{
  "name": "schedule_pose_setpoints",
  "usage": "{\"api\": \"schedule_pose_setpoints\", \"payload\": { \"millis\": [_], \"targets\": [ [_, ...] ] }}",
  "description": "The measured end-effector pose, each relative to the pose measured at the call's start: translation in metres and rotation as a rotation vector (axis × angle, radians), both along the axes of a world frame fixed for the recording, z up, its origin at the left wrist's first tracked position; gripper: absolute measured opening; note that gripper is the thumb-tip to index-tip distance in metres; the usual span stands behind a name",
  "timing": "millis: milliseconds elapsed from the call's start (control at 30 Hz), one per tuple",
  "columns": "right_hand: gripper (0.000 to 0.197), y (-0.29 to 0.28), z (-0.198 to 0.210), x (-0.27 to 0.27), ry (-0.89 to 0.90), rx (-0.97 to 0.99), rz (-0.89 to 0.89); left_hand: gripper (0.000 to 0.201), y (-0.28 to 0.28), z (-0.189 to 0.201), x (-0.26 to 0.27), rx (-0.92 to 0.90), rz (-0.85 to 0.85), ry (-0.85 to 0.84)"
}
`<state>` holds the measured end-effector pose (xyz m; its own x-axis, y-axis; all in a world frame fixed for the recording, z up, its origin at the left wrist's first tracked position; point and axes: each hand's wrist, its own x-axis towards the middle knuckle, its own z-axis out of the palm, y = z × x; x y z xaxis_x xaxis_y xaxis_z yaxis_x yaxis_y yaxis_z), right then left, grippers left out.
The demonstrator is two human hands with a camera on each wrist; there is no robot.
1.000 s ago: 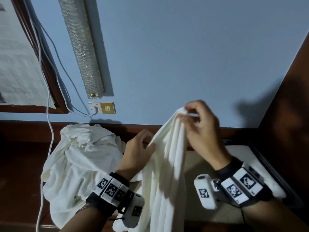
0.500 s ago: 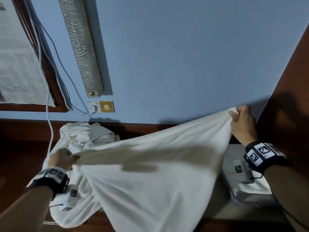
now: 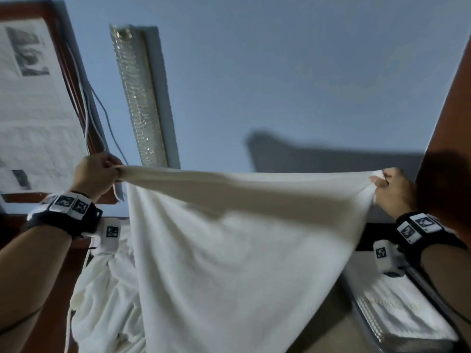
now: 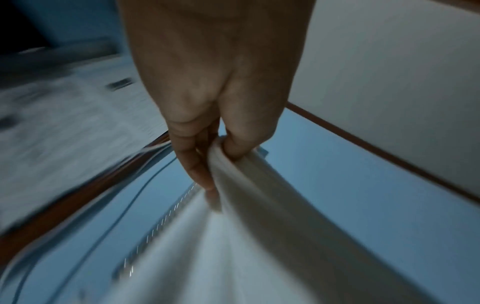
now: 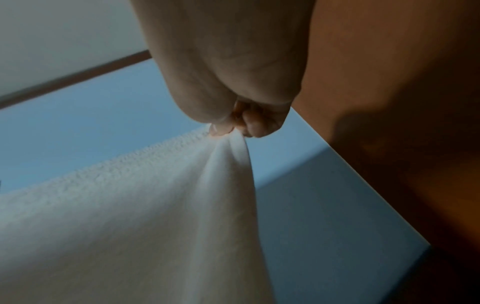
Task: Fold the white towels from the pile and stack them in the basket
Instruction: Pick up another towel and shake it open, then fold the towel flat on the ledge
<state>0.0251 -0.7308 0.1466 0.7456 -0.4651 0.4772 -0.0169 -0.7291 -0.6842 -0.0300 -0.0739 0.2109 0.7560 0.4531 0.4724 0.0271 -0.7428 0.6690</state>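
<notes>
Towel (image 3: 229, 250): white, held spread in the air, one top corner pinched by left hand (image 3: 95, 171), the other by right hand (image 3: 392, 192); lower edge cut off. Pile (image 3: 107, 296) and basket (image 3: 377, 324) partly hidden behind it.

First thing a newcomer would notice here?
The white towel stretched wide mid-frame, its top edge pinched by the left hand and right hand. Below left lies the rumpled towel pile; lower right, the basket holds a folded towel.
</notes>
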Motion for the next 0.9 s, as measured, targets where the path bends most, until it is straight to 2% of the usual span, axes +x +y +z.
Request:
{"api": "schedule_pose_setpoints", "payload": {
  "millis": [67,133,200,233,300,333,367,433,500,567,633,667,733,833,900],
  "targets": [
    [0.023,-0.009,0.029,0.005,-0.016,-0.016,0.008,0.019,0.002,0.038,-0.001,0.221,-0.033,-0.007],
    [0.016,-0.015,0.052,0.012,-0.033,0.061,0.046,0.026,0.006,0.063,-0.002,0.311,-0.086,0.003],
    [0.007,-0.015,0.069,0.018,-0.082,0.299,0.148,0.029,0.011,0.077,-0.001,0.319,-0.164,-0.004],
    [0.009,-0.018,0.075,0.024,-0.116,0.421,0.194,0.029,0.013,0.082,-0.002,0.326,-0.200,0.024],
    [0.014,-0.021,0.085,0.033,-0.157,0.532,0.238,0.040,0.014,0.084,-0.002,0.386,-0.239,0.145],
    [0.010,-0.020,0.090,0.034,-0.165,0.541,0.254,0.045,0.013,0.082,-0.001,0.439,-0.251,0.230],
    [0.006,-0.017,0.095,0.032,-0.165,0.538,0.258,0.042,0.009,0.080,-0.002,0.501,-0.244,0.320],
    [0.011,-0.012,0.098,0.031,-0.165,0.531,0.255,0.025,0.004,0.071,-0.004,0.559,-0.230,0.452],
    [0.009,-0.008,0.096,0.028,-0.162,0.500,0.213,0.037,0.004,0.061,-0.006,0.529,-0.183,0.560],
    [0.027,-0.011,0.089,0.033,-0.133,0.449,0.200,0.056,0.005,0.052,-0.007,0.573,-0.134,0.605],
    [0.038,-0.007,0.085,0.031,-0.095,0.336,0.140,0.076,0.011,0.044,-0.001,0.601,-0.119,0.476],
    [0.036,-0.001,0.086,0.027,-0.092,0.270,0.099,0.074,0.016,0.041,0.005,0.544,-0.109,0.359],
    [0.030,0.004,0.086,0.024,-0.124,0.194,0.017,0.051,0.012,0.043,0.006,0.352,-0.096,0.152],
    [0.026,0.006,0.090,0.026,-0.195,0.131,-0.012,0.019,-0.003,0.054,0.006,-0.060,-0.084,-0.060],
    [0.028,0.008,0.095,0.025,-0.217,0.105,-0.047,0.017,-0.008,0.063,0.010,-0.209,-0.090,-0.164]
  ]
}}
